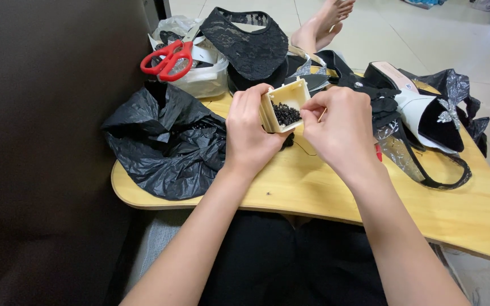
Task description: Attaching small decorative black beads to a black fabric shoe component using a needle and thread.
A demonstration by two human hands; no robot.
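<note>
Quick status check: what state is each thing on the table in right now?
Box: open, tilted, holding black beads, held by left hand.
Right hand: fingertips pinched at the box rim.
Scissors: closed, lying on a white bag.
Black bag: crumpled, on table.

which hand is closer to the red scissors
Left. The left hand, holding the small cream box of black beads, sits just below and right of the red scissors. The right hand is farther right, on the box's other side.
</note>
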